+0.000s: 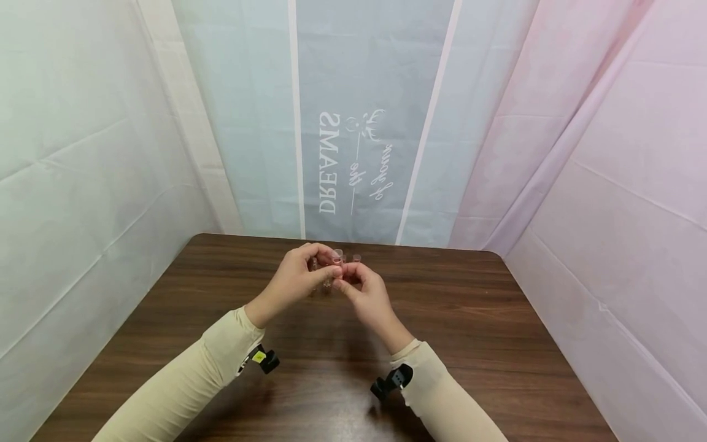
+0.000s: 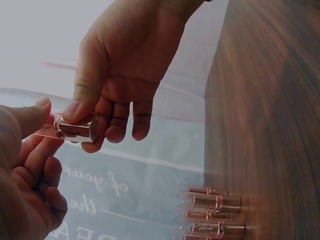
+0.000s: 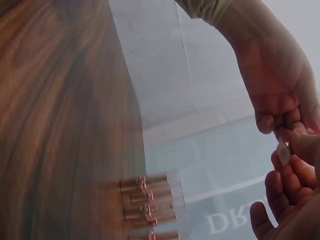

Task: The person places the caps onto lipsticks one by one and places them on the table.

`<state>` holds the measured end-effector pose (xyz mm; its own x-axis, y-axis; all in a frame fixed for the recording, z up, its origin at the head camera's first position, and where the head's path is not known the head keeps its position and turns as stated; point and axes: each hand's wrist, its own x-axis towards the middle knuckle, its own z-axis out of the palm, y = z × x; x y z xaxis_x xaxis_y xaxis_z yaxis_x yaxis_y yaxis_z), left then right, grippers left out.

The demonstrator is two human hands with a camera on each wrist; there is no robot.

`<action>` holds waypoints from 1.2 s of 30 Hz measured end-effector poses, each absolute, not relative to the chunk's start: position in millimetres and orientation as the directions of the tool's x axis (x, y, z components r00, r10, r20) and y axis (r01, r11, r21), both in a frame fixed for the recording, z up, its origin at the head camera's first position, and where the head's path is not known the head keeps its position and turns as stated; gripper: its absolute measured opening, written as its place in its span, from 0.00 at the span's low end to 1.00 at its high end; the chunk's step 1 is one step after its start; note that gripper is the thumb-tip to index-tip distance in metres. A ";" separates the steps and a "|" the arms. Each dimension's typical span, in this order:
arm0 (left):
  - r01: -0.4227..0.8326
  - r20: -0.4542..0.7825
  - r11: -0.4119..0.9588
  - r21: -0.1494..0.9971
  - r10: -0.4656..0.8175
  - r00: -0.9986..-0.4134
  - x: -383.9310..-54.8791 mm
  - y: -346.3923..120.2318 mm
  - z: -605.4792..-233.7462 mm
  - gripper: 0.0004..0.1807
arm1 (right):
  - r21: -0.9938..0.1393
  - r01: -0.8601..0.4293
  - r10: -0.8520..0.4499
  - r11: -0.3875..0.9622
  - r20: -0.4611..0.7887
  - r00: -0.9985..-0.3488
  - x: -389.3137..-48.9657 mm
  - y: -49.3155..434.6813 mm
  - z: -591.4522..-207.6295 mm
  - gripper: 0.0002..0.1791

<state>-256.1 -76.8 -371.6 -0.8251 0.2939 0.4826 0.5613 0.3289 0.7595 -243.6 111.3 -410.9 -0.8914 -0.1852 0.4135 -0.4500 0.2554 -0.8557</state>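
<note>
Both hands meet above the back half of the table around one lipstick tube (image 2: pixel 77 131), with a clear, pinkish upper part and a shiny metallic base. My left hand (image 1: pixel 298 273) pinches the clear part between thumb and fingers. The right hand (image 1: pixel 371 293) has thumb and fingertips on the metallic base, as the left wrist view shows. In the right wrist view the round end of the base (image 3: pixel 283 153) faces the camera. Several similar lipstick tubes (image 2: pixel 216 202) stand in a group on the table just beyond the hands, partly hidden by them in the head view.
The dark wood-grain table (image 1: pixel 469 331) has rounded back corners. A printed curtain (image 1: pixel 364 73) hangs right behind it, and pale cloth walls (image 1: pixel 83 153) flank both sides. Each sleeved forearm carries a black wrist camera (image 1: pixel 393 380).
</note>
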 end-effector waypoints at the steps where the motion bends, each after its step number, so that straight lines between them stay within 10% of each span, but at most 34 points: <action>1: 0.559 0.479 0.336 0.758 0.294 -0.827 -256.8 -77.2 -371.9 0.10 | -0.850 -0.453 -0.200 0.269 0.411 -0.889 -245.5 112.9 -410.5 0.09; 11: 0.489 0.392 0.433 0.758 0.297 -0.871 -264.1 -81.5 -380.9 0.12 | -0.742 -0.493 -0.333 0.454 0.371 -0.867 -269.2 128.1 -405.8 0.10; 36: 0.412 0.292 0.529 0.742 0.298 -0.909 -254.7 -111.2 -415.9 0.17 | -0.688 -0.202 -0.188 0.697 0.097 -0.977 -347.3 162.1 -461.9 0.10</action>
<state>-254.7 -111.2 -415.9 -0.9087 0.2985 0.2920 0.4121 0.5289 0.7419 -347.3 162.1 -461.9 -0.9775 -0.1875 0.0967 -0.2018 0.6967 -0.6884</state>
